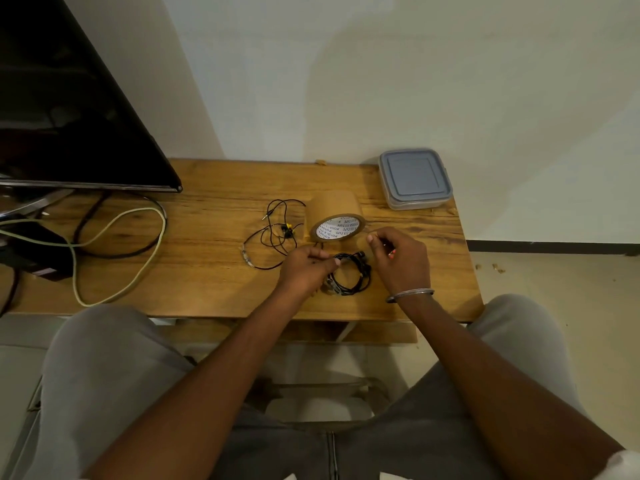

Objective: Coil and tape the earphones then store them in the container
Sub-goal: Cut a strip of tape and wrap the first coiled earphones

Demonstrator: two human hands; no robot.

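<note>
Black cord, the coiled earphones (349, 275), sat on the wooden table (214, 216) near its front edge, between our two hands. We had our left hand (304, 268) closed in a pinch on the left side of the coil, thumb and fingertips pressed on the bunched loops, probably so the loops would not spring apart. Our right hand (401, 258) was just right of the coil, fingers curled in, thumb and forefinger nearly together. It seemed to have something small with a red-orange tip, maybe also a tape end; too small, we could not tell. A thin bangle (410, 294) sat on that wrist.

The brown tape roll (337, 220) lay just behind the coil, tilted with its printed core facing us, close enough to pull from without letting go of the coil. We judged the coiling done and the taping the step in hand; no tape was visible on the coil.

A second pair, loose earphones (277, 233) with yellow on the buds, lay uncoiled to the left of the roll, well apart from our hands, likely waiting its turn.

The container (415, 178) stood at the far right corner, grey lid on, so it needed opening before storing.

Further left: a dark screen (69, 109) and a pale green cable (114, 258) with black leads, not part of the job.
</note>
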